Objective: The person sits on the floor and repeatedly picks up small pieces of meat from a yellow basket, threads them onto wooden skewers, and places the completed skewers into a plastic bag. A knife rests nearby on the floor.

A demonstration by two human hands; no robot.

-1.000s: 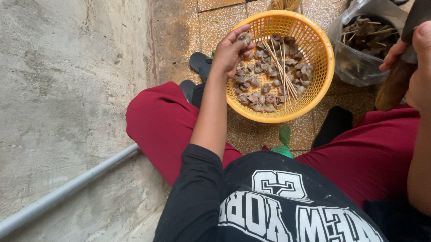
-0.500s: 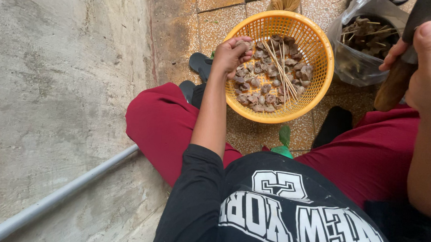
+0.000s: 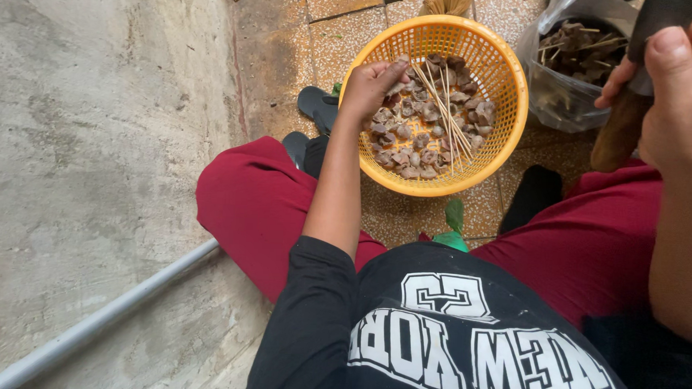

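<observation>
While meat pieces [image 3: 421,139] fill the orange basket [image 3: 511,85], skewers [image 3: 581,53] fill the bag [image 3: 541,86].

The right hand [image 3: 683,99] is cut off by the edge at 3 o'clock, and the dark tool [image 3: 659,17] it holds by the edge at 12. The left fingers [image 3: 381,71] are curled, so what is pinched cannot be told. The bag [image 3: 568,87] contents are blurred.

I am looking down at a speckled tiled floor [image 3: 332,44] that is meeting a grey concrete wall on its left side. An orange basket [image 3: 503,77] is sitting on the tiles, a clear bag [image 3: 553,94] is lying just beside it, and a grey pipe [image 3: 104,320] is running along the wall's foot.
</observation>
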